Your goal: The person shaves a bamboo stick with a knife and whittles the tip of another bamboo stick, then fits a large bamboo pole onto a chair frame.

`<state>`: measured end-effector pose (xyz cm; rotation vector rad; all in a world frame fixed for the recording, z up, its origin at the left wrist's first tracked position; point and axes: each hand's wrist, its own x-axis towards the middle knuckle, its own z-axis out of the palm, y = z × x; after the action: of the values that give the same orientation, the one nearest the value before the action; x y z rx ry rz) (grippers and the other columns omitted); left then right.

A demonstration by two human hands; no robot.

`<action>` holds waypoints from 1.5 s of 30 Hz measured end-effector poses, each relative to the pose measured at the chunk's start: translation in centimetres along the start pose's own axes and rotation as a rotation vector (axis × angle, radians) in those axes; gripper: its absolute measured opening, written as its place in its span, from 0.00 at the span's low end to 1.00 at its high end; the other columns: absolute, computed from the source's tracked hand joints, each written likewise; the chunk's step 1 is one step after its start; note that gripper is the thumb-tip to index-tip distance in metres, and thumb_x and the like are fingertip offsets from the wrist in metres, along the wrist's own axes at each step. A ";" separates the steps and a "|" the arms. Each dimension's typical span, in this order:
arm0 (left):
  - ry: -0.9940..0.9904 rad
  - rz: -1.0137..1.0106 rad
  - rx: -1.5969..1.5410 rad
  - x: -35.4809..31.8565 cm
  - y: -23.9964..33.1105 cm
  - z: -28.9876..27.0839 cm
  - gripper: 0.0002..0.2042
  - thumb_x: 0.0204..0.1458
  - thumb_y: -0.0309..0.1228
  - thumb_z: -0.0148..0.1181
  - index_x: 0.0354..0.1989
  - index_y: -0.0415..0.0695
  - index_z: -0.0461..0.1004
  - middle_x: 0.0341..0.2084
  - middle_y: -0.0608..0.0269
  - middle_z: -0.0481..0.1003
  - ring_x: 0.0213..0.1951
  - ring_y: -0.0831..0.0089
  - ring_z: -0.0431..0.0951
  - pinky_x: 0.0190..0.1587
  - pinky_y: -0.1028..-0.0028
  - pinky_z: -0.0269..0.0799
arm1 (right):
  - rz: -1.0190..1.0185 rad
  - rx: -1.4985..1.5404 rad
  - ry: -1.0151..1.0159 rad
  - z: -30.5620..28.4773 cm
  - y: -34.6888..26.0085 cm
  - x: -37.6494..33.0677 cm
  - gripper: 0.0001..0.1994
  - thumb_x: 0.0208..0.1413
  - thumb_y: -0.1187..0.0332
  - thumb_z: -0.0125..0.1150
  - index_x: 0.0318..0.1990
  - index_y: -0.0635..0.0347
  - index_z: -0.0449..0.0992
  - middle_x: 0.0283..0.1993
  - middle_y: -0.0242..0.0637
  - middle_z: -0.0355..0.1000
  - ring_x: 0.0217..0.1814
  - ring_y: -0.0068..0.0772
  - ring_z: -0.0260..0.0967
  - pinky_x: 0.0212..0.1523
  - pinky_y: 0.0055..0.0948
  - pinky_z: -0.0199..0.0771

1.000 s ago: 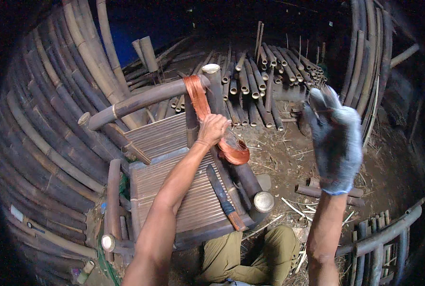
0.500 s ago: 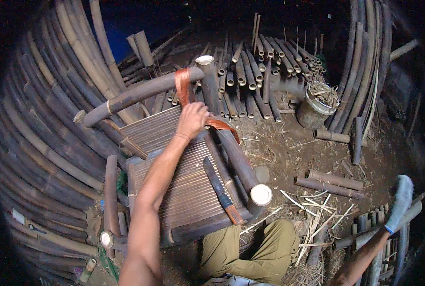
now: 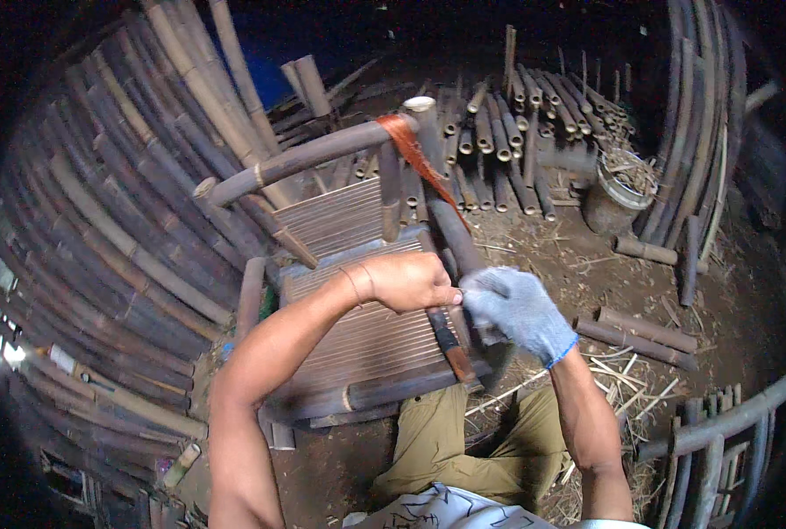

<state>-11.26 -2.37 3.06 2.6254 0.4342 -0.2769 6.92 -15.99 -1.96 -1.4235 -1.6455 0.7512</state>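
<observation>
A bamboo chair (image 3: 349,326) with a slatted seat lies in front of me. An orange strap (image 3: 415,150) is wound round the joint of its curved top rail and runs down along the right side pole. My bare left hand (image 3: 411,282) and my gloved right hand (image 3: 521,309) meet at that pole, both closed where the strap's lower end comes down; the end itself is hidden under the fingers. A knife with a wooden handle (image 3: 450,344) lies on the seat just under both hands.
Dark bamboo poles (image 3: 111,229) lean in a dense wall at left, and cut poles (image 3: 516,132) are stacked behind. A bucket of scraps (image 3: 618,189) stands at back right. Short bamboo pieces (image 3: 640,331) lie on the dirt. A bamboo frame (image 3: 719,432) stands at lower right.
My left hand slid down from the top joint to mid-pole, drawing the strap along. My gloved right hand swung in from the far right and joined it.
</observation>
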 end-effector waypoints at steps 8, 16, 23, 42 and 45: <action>0.552 0.327 -1.578 -5.9 -1.6 5.4 0.17 0.66 0.37 0.48 0.28 0.40 0.73 0.31 0.58 0.72 0.38 0.68 0.73 0.46 0.63 0.76 | 0.105 0.225 0.110 1.6 2.1 -1.6 0.10 0.59 0.65 0.57 0.41 0.58 0.81 0.32 0.36 0.74 0.24 0.23 0.68 0.26 0.25 0.73; 1.018 0.687 -2.078 -7.9 -1.4 12.3 0.17 0.67 0.42 0.44 0.30 0.44 0.69 0.28 0.64 0.69 0.30 0.70 0.70 0.45 0.63 0.74 | -0.051 -0.077 -0.007 5.7 5.1 -2.7 0.12 0.53 0.71 0.57 0.45 0.52 0.78 0.37 0.38 0.75 0.35 0.35 0.75 0.37 0.32 0.76; 1.595 -0.198 -0.874 -8.5 1.8 19.2 0.12 0.67 0.35 0.48 0.41 0.39 0.74 0.34 0.63 0.75 0.35 0.76 0.73 0.45 0.70 0.74 | -0.482 -0.397 0.291 8.2 5.9 -4.5 0.10 0.56 0.73 0.56 0.45 0.58 0.77 0.38 0.38 0.74 0.33 0.34 0.72 0.34 0.33 0.75; 1.670 -1.005 0.289 -36.2 -9.0 19.3 0.17 0.67 0.38 0.49 0.44 0.36 0.80 0.38 0.60 0.81 0.44 0.72 0.76 0.50 0.70 0.70 | 0.268 0.545 0.475 -5.0 13.9 -16.9 0.17 0.67 0.59 0.48 0.26 0.59 0.69 0.27 0.36 0.70 0.26 0.30 0.67 0.32 0.30 0.70; 1.503 -1.292 0.568 -50.1 -10.9 21.7 0.18 0.67 0.41 0.50 0.49 0.38 0.78 0.43 0.52 0.80 0.43 0.59 0.79 0.48 0.68 0.72 | 0.286 -0.421 0.484 -9.8 18.3 -20.2 0.16 0.67 0.60 0.50 0.37 0.65 0.75 0.34 0.42 0.74 0.36 0.37 0.71 0.41 0.34 0.70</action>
<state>-64.23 -16.21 -7.10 1.9876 2.7153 1.4566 25.10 -33.16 -16.66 -1.9832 -1.2734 0.1751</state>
